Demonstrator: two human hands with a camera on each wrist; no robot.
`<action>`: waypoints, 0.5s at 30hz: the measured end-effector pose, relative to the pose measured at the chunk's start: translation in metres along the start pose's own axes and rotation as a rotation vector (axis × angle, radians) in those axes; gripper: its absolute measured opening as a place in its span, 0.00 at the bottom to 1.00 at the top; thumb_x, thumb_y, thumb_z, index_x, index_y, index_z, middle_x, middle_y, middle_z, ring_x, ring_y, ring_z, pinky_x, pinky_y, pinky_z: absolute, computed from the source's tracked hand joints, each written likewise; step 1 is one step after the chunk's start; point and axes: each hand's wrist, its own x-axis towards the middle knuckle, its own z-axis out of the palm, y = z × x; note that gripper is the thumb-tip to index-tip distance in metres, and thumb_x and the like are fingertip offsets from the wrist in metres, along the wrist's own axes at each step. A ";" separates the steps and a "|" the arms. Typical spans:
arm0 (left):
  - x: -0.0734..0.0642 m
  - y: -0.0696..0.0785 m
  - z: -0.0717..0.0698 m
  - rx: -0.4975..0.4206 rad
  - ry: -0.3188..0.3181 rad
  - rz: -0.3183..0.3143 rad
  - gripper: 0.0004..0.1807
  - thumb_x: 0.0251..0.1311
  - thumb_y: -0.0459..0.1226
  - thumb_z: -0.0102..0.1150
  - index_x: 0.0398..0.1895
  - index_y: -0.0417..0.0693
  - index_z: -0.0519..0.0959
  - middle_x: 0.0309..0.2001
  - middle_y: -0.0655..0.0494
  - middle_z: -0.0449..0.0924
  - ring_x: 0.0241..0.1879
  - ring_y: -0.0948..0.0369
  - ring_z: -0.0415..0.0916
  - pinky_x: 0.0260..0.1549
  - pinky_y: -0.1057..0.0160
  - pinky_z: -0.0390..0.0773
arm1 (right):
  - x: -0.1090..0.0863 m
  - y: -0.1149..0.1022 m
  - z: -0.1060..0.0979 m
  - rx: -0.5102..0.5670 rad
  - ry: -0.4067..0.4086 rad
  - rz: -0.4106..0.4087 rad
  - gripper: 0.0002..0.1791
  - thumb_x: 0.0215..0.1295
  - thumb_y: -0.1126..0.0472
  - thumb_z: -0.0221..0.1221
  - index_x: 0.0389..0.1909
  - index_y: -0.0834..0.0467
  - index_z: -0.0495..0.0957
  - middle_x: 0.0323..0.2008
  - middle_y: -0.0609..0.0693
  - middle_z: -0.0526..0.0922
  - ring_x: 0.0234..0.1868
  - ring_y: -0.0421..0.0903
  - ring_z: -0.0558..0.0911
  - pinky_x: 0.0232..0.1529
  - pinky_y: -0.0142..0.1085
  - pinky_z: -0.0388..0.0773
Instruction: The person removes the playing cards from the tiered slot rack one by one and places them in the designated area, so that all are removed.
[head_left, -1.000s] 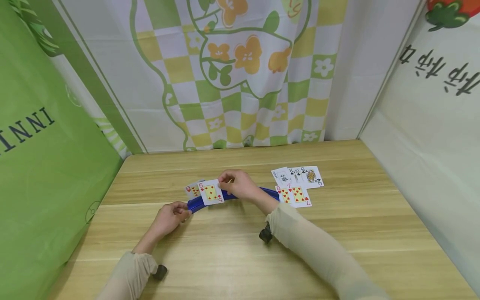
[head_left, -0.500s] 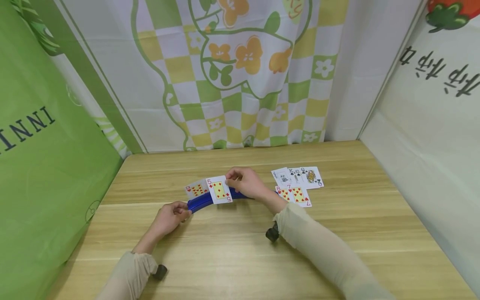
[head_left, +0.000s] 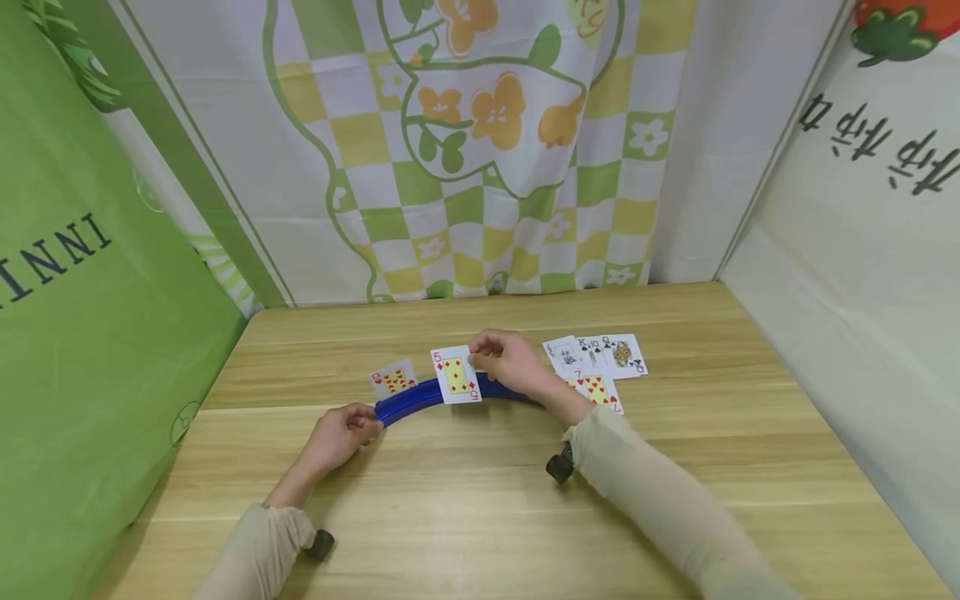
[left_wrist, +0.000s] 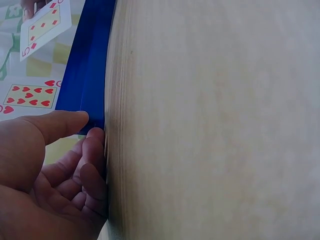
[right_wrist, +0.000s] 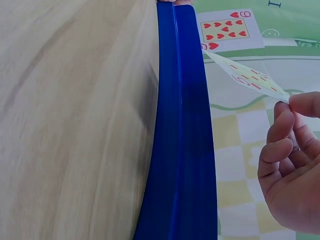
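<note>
A blue curved playing card holder (head_left: 408, 401) lies on the table. My left hand (head_left: 342, 435) pinches its left end, thumb on top and fingers curled at the side, as the left wrist view shows. My right hand (head_left: 512, 364) pinches the five of diamonds (head_left: 456, 377) at its upper right corner, between thumb and index finger. That card overlaps the middle of the holder in the head view; in the right wrist view it is tilted beyond the holder's far side. The nine of hearts (right_wrist: 225, 31) stands up at the holder's left end.
Right of the holder lie a seven of hearts (head_left: 597, 390) and another heart card, partly behind my right forearm. Behind them are a joker (head_left: 562, 356), a king, a ten and a queen (head_left: 623, 353), overlapping. A patterned curtain (head_left: 487, 167) hangs along the table's back edge.
My right hand has moved to the right along the holder with the five of diamonds, uncovering the nine of hearts. My left hand stays at the holder's end.
</note>
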 end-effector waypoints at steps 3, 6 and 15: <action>0.000 0.000 0.000 0.004 -0.001 -0.003 0.18 0.64 0.39 0.64 0.51 0.36 0.80 0.37 0.50 0.85 0.32 0.61 0.79 0.30 0.65 0.78 | -0.003 0.001 -0.005 0.002 0.004 0.006 0.09 0.69 0.59 0.60 0.46 0.58 0.81 0.39 0.54 0.83 0.35 0.49 0.82 0.36 0.40 0.83; 0.000 0.000 0.000 0.001 -0.002 -0.006 0.18 0.64 0.39 0.64 0.51 0.36 0.80 0.37 0.50 0.85 0.32 0.61 0.79 0.30 0.65 0.78 | -0.006 0.001 -0.011 0.009 0.010 0.007 0.09 0.69 0.59 0.60 0.46 0.58 0.81 0.39 0.54 0.83 0.37 0.52 0.83 0.38 0.43 0.84; -0.001 0.001 0.000 -0.001 0.003 0.004 0.17 0.64 0.38 0.64 0.51 0.35 0.79 0.37 0.50 0.85 0.33 0.61 0.79 0.29 0.66 0.78 | -0.013 0.010 -0.027 -0.009 0.051 0.029 0.09 0.69 0.58 0.60 0.45 0.57 0.81 0.38 0.53 0.83 0.29 0.44 0.79 0.33 0.36 0.80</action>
